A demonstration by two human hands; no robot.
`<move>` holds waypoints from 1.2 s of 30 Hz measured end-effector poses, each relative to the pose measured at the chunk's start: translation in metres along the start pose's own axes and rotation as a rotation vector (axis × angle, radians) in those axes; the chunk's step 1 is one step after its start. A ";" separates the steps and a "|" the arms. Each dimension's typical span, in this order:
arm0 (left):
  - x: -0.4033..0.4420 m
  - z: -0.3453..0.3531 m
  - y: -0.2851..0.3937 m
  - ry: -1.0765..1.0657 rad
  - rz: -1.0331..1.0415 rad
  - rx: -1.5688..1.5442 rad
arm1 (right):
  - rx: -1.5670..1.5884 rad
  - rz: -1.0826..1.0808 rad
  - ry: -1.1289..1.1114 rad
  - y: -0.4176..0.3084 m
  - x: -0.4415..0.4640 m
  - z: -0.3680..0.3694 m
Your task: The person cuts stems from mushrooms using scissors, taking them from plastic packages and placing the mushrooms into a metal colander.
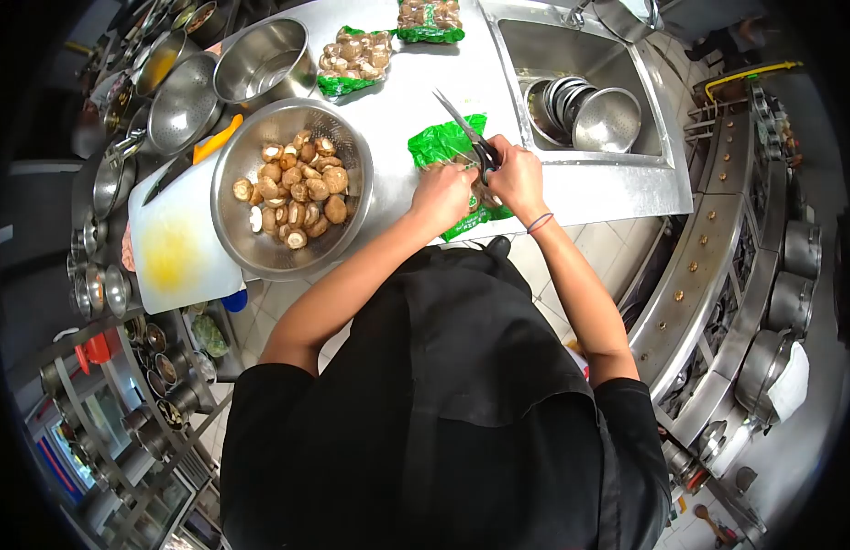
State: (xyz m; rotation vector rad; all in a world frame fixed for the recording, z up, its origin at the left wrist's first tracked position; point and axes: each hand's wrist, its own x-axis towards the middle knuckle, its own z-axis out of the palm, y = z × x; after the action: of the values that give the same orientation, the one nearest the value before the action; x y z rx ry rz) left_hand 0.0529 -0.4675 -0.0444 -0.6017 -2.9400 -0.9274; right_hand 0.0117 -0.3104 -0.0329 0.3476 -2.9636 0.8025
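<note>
My right hand grips a pair of scissors by the black handles, the blades pointing away toward the back of the counter. Just to its left, my left hand is closed on a green plastic bag of mushrooms. Both hands hide most of the bag. Left of them stands a large perforated steel colander holding several loose brown mushrooms.
Two more mushroom packs lie farther back. A sink with stacked steel bowls is at right. A cutting board, knife and steel pot are at left; stoves line the far right.
</note>
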 end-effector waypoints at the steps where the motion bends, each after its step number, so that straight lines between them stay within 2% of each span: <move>1: 0.002 -0.006 0.004 0.000 0.006 0.002 | -0.023 -0.009 0.009 0.000 0.000 -0.002; 4: 0.002 -0.014 0.011 0.029 0.043 0.015 | -0.093 -0.051 0.095 0.008 0.011 -0.004; 6: -0.006 -0.016 0.005 0.058 0.058 -0.125 | -0.211 -0.120 0.231 0.026 0.023 -0.009; 8: -0.020 -0.017 -0.007 0.030 0.044 -0.144 | -0.314 0.078 0.246 0.063 0.043 -0.017; 9: -0.027 -0.018 -0.014 0.005 0.029 -0.161 | -0.319 0.093 0.288 0.076 0.050 -0.027; 11: -0.036 -0.023 -0.021 0.047 0.043 -0.188 | -0.213 0.131 0.215 0.079 0.054 -0.048; 15: -0.037 -0.030 -0.027 0.155 0.044 -0.130 | -0.257 0.048 0.116 0.070 0.049 -0.050; 17: -0.037 -0.043 -0.026 0.172 0.034 -0.102 | -0.052 0.079 0.149 0.071 0.037 -0.038; 18: -0.037 -0.045 -0.024 0.169 0.024 -0.104 | -0.003 0.116 0.095 0.067 0.031 -0.035; 20: -0.025 -0.043 -0.019 0.330 0.154 -0.153 | 0.048 0.155 0.031 0.063 0.019 -0.030; 21: -0.017 -0.036 -0.015 0.328 0.147 -0.153 | 0.179 0.198 -0.016 0.063 0.013 -0.028; 22: -0.008 -0.026 -0.008 0.289 0.182 -0.231 | 0.309 0.244 -0.063 0.065 0.007 -0.025; 23: 0.000 -0.017 -0.001 0.250 0.219 -0.310 | 0.310 0.249 -0.067 0.069 0.002 -0.023; 24: 0.007 -0.010 0.008 0.244 0.219 -0.313 | 0.504 0.276 -0.028 0.076 -0.004 -0.021; 25: 0.016 -0.004 0.018 0.093 0.235 -0.225 | 0.697 0.301 0.017 0.078 -0.008 -0.024; 26: 0.021 0.001 0.027 -0.061 0.251 -0.139 | 0.723 0.314 0.021 0.082 -0.017 -0.031; 27: 0.026 0.007 0.031 -0.069 0.259 -0.142 | 0.723 0.322 0.028 0.083 -0.026 -0.040; 29: 0.031 0.025 0.036 -0.225 0.185 0.103 | 0.828 0.416 0.124 0.085 -0.052 -0.055; 31: 0.035 0.035 0.037 -0.200 0.200 0.171 | 0.829 0.480 0.140 0.093 -0.081 -0.061; 34: 0.042 0.033 0.048 -0.429 0.097 0.407 | 0.876 0.569 0.136 0.089 -0.112 -0.056; 36: 0.050 0.033 0.039 -0.445 0.101 0.413 | 0.977 0.592 0.115 0.086 -0.118 -0.051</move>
State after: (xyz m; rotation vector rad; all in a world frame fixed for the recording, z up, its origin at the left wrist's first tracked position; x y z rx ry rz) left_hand 0.0245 -0.4021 -0.0446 -1.0233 -3.2849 -0.1709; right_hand 0.1065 -0.1881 -0.0439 -0.5720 -2.3226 2.1905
